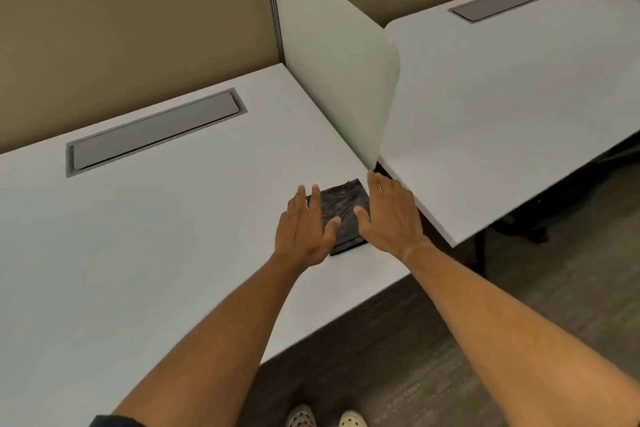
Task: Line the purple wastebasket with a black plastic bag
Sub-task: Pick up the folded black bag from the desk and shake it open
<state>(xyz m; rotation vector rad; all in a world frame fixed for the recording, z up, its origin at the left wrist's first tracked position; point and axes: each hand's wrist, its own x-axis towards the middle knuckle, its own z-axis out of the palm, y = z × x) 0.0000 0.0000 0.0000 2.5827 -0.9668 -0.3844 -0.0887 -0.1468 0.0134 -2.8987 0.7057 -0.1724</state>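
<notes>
Pale shoes (325, 418) show at the bottom edge on the dark floor (398, 357), and from there two bare forearms reach out over the near corner of a white desk (173, 236). Both hands are spread flat with fingers open and grip nothing: the left hand (304, 229) overlaps the left edge of a folded black plastic bag (343, 208) and the right hand (389, 215) lies along its right edge. That bag lies flat on the desk by its right edge, near the foot of a white divider panel (332, 52); no wastebasket is in view.
</notes>
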